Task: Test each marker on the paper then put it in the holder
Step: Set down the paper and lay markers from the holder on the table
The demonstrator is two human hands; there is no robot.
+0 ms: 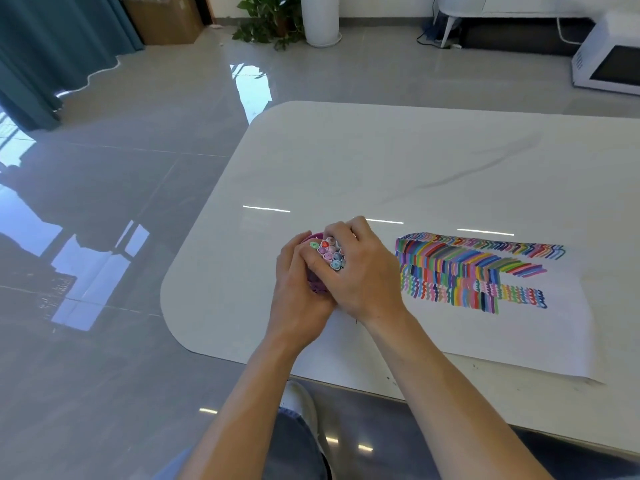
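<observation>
**Entry: marker set, centre of frame**

- Holder [314, 286]: purple, standing on the white table [346, 150]. Both hands cover most of it, so only slivers of its rim and lower wall show.
- Markers [329, 252]: white barrels with coloured caps, packed upright in the holder with the cap ends up. Several caps show and the rest are covered.
- Left hand [298, 282]: fingers curled round the holder's left side, holding it.
- Right hand [360, 275]: fingers arched over the far side of the bundle with the thumb on the near side, closed round the marker tops. Whether it singles out one marker cannot be told.
- Paper [519, 334]: right of centre, flat on the table just beside the right hand, filled with rows of coloured strokes. No loose marker shows on it.

**Condition:** probably late in the task — the set looks full and is being seated.

**Handling:** brace the holder low with the left hand so it cannot tip. Press the bundle straight down and evenly — a sideways squeeze could pop a cap or wedge a barrel.
</observation>
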